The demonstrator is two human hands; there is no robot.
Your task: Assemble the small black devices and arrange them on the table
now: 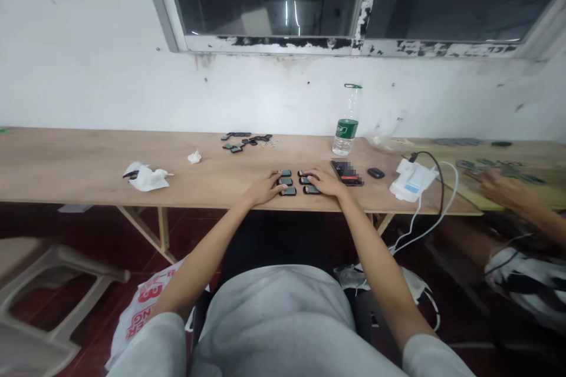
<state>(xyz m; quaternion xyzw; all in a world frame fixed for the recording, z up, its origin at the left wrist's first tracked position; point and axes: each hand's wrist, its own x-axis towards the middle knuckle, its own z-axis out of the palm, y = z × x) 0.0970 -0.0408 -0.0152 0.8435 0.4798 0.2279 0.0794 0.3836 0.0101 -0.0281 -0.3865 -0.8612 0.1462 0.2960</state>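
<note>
Two columns of small dark rectangular cases with grey-green boards inside lie on the wooden table, three to a column. My left hand [264,188] rests at the outer side of the left column, fingers and thumb apart. Its fingertips reach the ends of the top case [285,173] and the bottom case [289,191]. On the right column, my right hand [326,181] lies with its fingers stretched over the upper cases and partly hides them. The bottom right case [311,189] shows below that hand. Neither hand has lifted a case off the table.
Farther back lie a pile of similar dark pieces [250,141] and a water bottle [345,135]. To the right are a phone [345,172], a black oval object [375,172] and a white power strip [411,181] with cables. Crumpled tissue [149,178] lies left. A co-worker's hand [497,185] works at far right.
</note>
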